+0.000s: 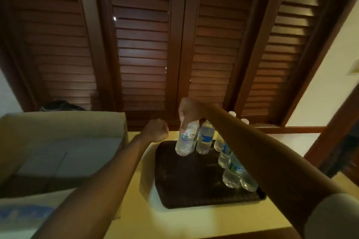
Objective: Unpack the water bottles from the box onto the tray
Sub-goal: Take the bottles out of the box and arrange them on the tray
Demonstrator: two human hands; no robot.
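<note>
A dark rectangular tray (194, 184) lies on a pale yellow table. My right hand (191, 111) grips the top of a clear water bottle (185, 141), which hangs tilted just above the tray's far left corner. Beside it stands another bottle (206, 140) with a blue label. Several more bottles (232, 170) stand in a row along the tray's right side, partly hidden by my right forearm. My left hand (157, 130) is curled into a fist with nothing in it, between the tray and the open cardboard box (64, 122) on the left.
Dark wooden louvred shutters (143, 44) fill the wall behind the table. The yellow table top (194, 223) shows bare in front of the tray. A dark bundle (62, 105) sits behind the box. A wooden frame (334, 132) stands at the right.
</note>
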